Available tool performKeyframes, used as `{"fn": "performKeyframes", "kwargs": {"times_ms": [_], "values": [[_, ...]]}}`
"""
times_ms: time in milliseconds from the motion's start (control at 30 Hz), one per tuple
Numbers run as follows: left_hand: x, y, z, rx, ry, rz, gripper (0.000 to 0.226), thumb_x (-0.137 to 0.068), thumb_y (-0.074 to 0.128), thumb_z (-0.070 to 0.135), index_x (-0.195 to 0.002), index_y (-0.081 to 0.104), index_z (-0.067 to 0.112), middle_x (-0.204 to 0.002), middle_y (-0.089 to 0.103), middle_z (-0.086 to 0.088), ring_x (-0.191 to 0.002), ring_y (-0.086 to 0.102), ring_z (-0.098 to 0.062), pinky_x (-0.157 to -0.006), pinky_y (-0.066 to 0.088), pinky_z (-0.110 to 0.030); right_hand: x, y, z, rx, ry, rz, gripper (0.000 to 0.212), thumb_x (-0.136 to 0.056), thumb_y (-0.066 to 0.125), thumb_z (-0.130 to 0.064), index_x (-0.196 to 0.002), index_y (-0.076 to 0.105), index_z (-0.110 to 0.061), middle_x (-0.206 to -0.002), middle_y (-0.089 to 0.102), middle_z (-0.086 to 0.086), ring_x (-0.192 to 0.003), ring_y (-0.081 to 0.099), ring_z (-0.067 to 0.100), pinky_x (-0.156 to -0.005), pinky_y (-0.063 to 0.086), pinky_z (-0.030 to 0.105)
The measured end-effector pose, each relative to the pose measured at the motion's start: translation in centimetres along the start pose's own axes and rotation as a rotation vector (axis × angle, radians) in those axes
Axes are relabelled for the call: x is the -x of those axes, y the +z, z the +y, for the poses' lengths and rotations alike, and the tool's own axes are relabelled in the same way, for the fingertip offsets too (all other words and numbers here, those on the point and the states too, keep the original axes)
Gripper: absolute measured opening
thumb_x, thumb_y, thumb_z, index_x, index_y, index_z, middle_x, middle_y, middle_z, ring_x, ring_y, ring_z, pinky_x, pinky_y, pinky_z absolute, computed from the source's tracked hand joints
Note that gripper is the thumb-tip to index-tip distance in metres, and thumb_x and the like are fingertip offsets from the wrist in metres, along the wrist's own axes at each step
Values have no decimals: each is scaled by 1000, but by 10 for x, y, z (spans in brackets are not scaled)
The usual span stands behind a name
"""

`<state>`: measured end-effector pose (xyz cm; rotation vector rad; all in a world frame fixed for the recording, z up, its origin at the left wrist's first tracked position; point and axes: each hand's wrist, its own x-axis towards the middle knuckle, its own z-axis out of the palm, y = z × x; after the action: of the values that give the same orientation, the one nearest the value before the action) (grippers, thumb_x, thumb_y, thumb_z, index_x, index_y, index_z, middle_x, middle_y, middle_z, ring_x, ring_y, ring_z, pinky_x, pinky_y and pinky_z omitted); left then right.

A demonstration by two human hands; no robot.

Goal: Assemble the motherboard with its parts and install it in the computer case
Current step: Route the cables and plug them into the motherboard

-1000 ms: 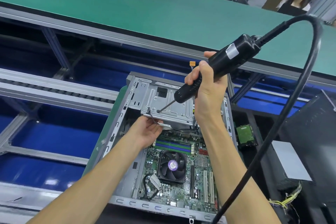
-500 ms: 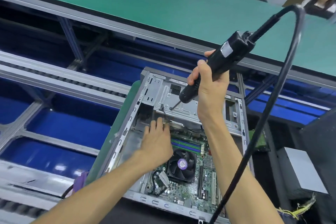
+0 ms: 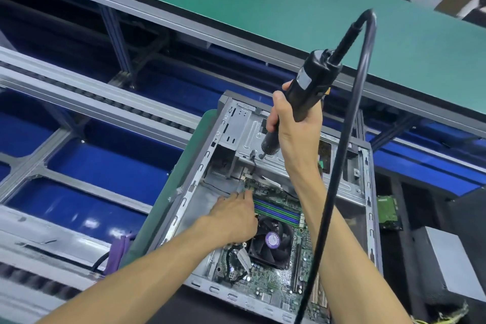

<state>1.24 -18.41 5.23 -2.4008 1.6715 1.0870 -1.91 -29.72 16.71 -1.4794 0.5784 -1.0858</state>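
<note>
Screwdriver (image 3: 302, 102) in right hand (image 3: 294, 126) above case (image 3: 364, 192) rim.

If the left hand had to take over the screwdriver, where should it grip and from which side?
Probably the thick black upper barrel of the screwdriver, coming from the person's left. The right hand is wrapped round the middle, the cable arcs off the top and hangs down on the right, and the tip sits low at the drive cage. The left hand is down on the motherboard.

Green mat (image 3: 168, 192), seemingly on conveyor frame (image 3: 105, 102); computer case (image 3: 352, 192) atop
</note>
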Motion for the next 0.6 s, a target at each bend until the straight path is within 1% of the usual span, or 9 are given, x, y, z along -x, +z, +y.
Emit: {"fn": "performKeyframes", "kwargs": {"times_ms": [67, 100, 167, 233, 300, 367, 467, 600], "values": [[1, -1, 1, -4, 0, 1, 71, -101, 39, 27, -158, 4, 3, -166, 14, -16, -153, 13, -28, -122, 18, -50, 0, 2, 1, 4, 8, -1, 33, -87, 69, -33, -103, 53, -9, -67, 49, 18, -51, 51, 11, -56, 48, 17], [2, -2, 2, -5, 0, 0, 71, -101, 40, 28, -158, 4, 4, -166, 14, -16, -153, 13, -28, -123, 18, -50, -1, 4, 1, 14, 13, 4, 36, -86, 69, -34, -101, 52, -6, -63, 52, 11, -49, 51, 9, -54, 47, 17], [2, -3, 2, -4, -1, -1, 72, -102, 40, 29, -159, 4, 4, -166, 14, -15, -153, 12, -28, -123, 17, -50, -2, 7, 0, 46, 11, 11, 37, -84, 67, -33, -98, 52, -2, -55, 55, -10, -46, 52, 2, -51, 45, 13], [4, -5, 3, 4, -2, -4, 72, -102, 40, 29, -159, 4, 5, -166, 14, -15, -154, 11, -27, -124, 15, -50, 1, 10, -1, 50, 7, 17, 28, -84, 63, -26, -93, 51, -3, -52, 56, -16, -45, 52, -3, -49, 44, 11], [4, -6, 3, 1, -2, -10, 72, -102, 40, 29, -159, 4, 4, -166, 15, -15, -153, 13, -28, -124, 15, -50, 6, 13, -4, 43, 7, 26, 16, -83, 61, -23, -85, 50, -10, -50, 56, -18, -44, 52, -5, -48, 43, 9], [5, -7, 4, -4, -3, -15, 72, -102, 39, 30, -159, 3, 4, -166, 16, -15, -153, 14, -28, -123, 16, -51, 8, 16, -9, 32, 7, 32, 11, -83, 58, -21, -81, 48, -17, -48, 54, -19, -42, 50, -5, -48, 42, 9], [5, -7, 4, -4, -3, -16, 71, -103, 39, 31, -159, 4, 4, -165, 16, -15, -153, 15, -28, -123, 16, -51, 10, 17, -12, 27, 5, 26, 12, -83, 57, -21, -79, 47, -18, -46, 53, -20, -41, 49, -6, -48, 41, 8], [5, -7, 3, -5, -3, -19, 71, -103, 39, 32, -159, 4, 4, -164, 22, -15, -151, 18, -29, -122, 18, -52, 12, 18, -11, 30, 12, 21, 10, -82, 58, -19, -80, 48, -17, -47, 54, -18, -42, 50, -5, -47, 42, 9]]}}
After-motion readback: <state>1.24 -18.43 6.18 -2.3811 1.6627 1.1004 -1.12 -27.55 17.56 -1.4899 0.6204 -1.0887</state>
